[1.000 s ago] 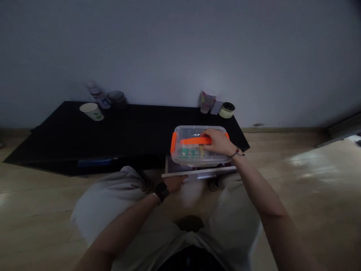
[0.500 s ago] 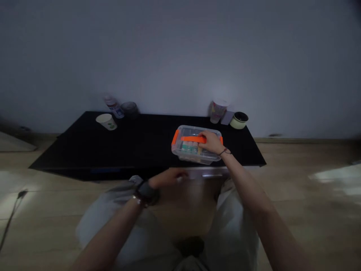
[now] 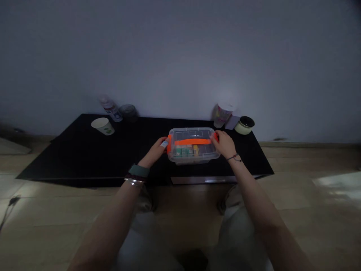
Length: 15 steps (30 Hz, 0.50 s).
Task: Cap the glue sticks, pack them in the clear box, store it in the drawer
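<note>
A clear plastic storage box with an orange strap handle across its lid stands on the black low cabinet top. Green and yellow items show through its walls. My left hand is at the box's left end, fingers on the orange latch, with a small white-and-blue patch at the fingertips that I cannot identify. My right hand grips the right end at the other orange latch.
A paper cup lies on its side at the back left, near a spray bottle and a dark tin. A printed cup and a cream-coloured jar stand back right against the wall. A metal-trimmed drawer front lies below the box.
My left hand has moved up from the drawer front to the box's left end. The drawer now looks shut, and my right hand has shifted from the lid to the right end.
</note>
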Tool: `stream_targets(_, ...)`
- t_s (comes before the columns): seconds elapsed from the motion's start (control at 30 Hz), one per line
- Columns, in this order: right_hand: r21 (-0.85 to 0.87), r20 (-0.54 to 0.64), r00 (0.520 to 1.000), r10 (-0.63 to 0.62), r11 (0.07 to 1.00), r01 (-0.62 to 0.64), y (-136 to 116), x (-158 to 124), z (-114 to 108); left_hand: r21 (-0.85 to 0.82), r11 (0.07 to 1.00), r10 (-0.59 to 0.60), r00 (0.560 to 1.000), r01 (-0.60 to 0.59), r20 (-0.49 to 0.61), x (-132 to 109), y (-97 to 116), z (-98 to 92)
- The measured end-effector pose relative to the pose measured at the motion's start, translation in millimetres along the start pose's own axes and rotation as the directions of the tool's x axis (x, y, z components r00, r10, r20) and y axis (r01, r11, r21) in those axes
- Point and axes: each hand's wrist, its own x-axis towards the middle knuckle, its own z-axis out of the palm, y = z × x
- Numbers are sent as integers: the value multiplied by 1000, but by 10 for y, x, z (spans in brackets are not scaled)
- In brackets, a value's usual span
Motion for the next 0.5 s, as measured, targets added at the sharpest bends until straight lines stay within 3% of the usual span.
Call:
stream_targets(0.1,-21,94,987,132,991,-131,50,-47,-13,31,999,16,1000,-15,-22,46,-6,96)
stream_targets(0.3,-17,78,982,172,985,-171,84,-1,84,194,981,-2,993,24,-114,-6,141,151)
stream_targets(0.5,78,233,928,290,946,-315,287,41,170,352,936,28,990,22,-135,-24,198,130)
